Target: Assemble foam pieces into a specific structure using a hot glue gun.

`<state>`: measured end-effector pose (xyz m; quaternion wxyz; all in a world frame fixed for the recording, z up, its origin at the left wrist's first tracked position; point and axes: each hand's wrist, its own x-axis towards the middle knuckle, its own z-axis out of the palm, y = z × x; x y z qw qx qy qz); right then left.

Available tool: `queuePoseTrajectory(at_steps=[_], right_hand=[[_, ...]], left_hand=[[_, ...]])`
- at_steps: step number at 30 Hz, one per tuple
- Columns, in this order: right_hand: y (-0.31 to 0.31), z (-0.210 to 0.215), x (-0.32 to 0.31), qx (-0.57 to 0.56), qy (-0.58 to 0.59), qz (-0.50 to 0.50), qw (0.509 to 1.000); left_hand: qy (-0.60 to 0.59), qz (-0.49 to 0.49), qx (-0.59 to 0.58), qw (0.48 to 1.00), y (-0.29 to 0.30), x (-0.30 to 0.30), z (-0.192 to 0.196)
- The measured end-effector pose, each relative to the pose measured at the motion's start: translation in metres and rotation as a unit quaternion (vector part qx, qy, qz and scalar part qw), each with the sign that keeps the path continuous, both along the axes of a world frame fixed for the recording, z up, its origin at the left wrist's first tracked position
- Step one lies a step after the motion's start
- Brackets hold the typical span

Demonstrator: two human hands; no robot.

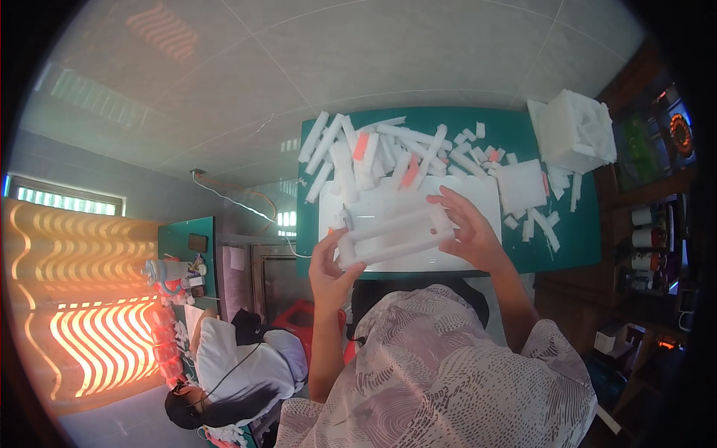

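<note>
While it is held up over a white board (485, 200) near the front edge of a green tabletop (571, 237), an open rectangular foam frame (399, 250) is gripped at both ends. The frame is formed of white bars: two long ones are set nearly parallel, joined across the ends by shorter ones, and the board is seen through the gap between them. It is tilted, its right end being carried higher in the view than its left. The surface is matte and plain white, and the edges look slightly softened; how the corners are fixed cannot be told.

The left end is pinched by the left hand (327, 270), with the thumb laid along the lower corner. The right end is clasped by the right hand (478, 237), its fingers spread around the end bar; the exact contact there is partly hidden.

Beyond the frame, white foam strips (343, 168) are heaped, with pink pieces (409, 172) mixed in. To the right, a flat square foam piece (521, 187) is seen, and a white foam cube (575, 131) is placed at the far corner.
</note>
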<state>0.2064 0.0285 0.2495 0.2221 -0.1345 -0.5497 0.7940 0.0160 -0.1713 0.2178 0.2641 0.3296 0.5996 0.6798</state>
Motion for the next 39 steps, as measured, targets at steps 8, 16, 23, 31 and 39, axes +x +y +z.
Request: queuePoseTrajectory(at_steps=[8, 16, 23, 31, 39], right_hand=[[0.002, -0.001, 0.009, 0.008, -0.010, -0.037, 0.999], [0.001, -0.005, 0.013, 0.005, -0.009, -0.062, 0.998], [0.006, -0.003, 0.010, 0.000, 0.020, -0.060, 0.998], [0.002, -0.006, 0.007, -0.026, 0.015, -0.038, 0.999], [0.001, -0.005, 0.012, -0.014, -0.004, -0.041, 0.999]], left_hand=[[-0.009, -0.034, 0.010, 0.999, 0.001, 0.003, 0.013], [-0.013, -0.041, 0.018, 0.999, 0.007, -0.001, 0.019], [0.004, -0.047, 0.033, 0.998, 0.011, -0.004, 0.024], [-0.017, -0.033, 0.034, 0.999, 0.000, 0.001, 0.018], [-0.031, -0.046, 0.007, 0.998, 0.002, -0.002, 0.019]])
